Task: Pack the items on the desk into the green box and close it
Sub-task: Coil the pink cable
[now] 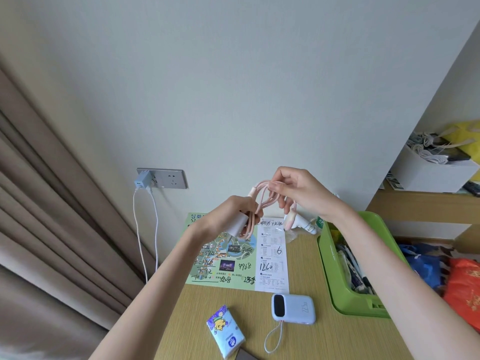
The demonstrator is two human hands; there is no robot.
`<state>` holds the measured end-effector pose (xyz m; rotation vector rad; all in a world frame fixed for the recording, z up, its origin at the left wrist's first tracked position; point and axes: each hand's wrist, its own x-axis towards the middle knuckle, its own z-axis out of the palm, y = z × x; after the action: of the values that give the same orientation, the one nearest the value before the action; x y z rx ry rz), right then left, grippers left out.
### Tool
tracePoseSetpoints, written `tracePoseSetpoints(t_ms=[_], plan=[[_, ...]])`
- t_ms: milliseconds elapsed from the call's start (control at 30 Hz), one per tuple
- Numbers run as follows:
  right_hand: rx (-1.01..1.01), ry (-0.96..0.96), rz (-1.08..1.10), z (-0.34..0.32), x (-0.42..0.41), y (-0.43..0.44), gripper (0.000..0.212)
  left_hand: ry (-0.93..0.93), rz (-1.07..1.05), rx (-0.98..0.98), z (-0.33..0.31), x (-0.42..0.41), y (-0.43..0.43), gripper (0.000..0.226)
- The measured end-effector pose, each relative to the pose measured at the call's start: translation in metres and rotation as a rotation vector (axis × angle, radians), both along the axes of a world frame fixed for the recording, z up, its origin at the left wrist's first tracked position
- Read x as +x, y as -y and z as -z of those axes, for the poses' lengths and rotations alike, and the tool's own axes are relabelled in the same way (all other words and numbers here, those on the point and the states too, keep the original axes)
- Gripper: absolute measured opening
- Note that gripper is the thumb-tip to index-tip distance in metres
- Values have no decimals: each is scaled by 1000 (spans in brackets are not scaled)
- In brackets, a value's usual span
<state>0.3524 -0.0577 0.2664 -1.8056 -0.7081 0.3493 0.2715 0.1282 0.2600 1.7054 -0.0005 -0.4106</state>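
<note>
Plain pale wall point(233, 87), evenly lit. Beige curtain point(46, 203) hangs in folds at left. Grey socket point(171, 180) on wall; blue adapter point(142, 181) plugged in, two white leads dropping. Wood-grain desk point(324, 341) below; wooden shelf point(415, 201) at right.

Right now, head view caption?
Left hand and right hand hold a coiled pink cable above the wooden desk, green plastic box alongside.

Green box point(327, 258) stands open-topped on my right, partly filled. A bare strip of surface point(337, 339) lies between it and the power bank point(293, 307); the tissue pack point(225, 333) blocks my near-left.
</note>
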Motion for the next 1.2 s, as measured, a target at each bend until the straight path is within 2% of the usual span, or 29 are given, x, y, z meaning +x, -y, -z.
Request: tracePoseSetpoints(t_ms=[100,200,333,533,633,733,833,933,1033,1200], plan=[[16,19,25,-1,1,-2,15,-6,16,-54,0,2,-1,22],[-5,13,34,-2,2,0,15,73,46,81,0,1,-1,20],[-27,36,42,-5,-1,0,15,137,79,195,2,0,2,29],[-77,266,26,-24,5,0,4,171,120,386,3,1,5,26],[-81,159,-90,-32,8,-4,6,160,217,368,-2,-2,9,23],[-56,0,-129,-29,14,-5,8,162,307,245,-11,-5,12,21],[-24,-94,-98,-11,15,-4,14,209,227,142,-17,-5,9,20],[-2,-202,-81,9,9,-2,16,275,66,122,-16,0,2,24],[9,-264,-140,18,0,-2,16,287,-42,171,-11,5,-6,26],[-118,-186,-132,17,-10,-5,26,284,-252,334,3,16,-15,29]])
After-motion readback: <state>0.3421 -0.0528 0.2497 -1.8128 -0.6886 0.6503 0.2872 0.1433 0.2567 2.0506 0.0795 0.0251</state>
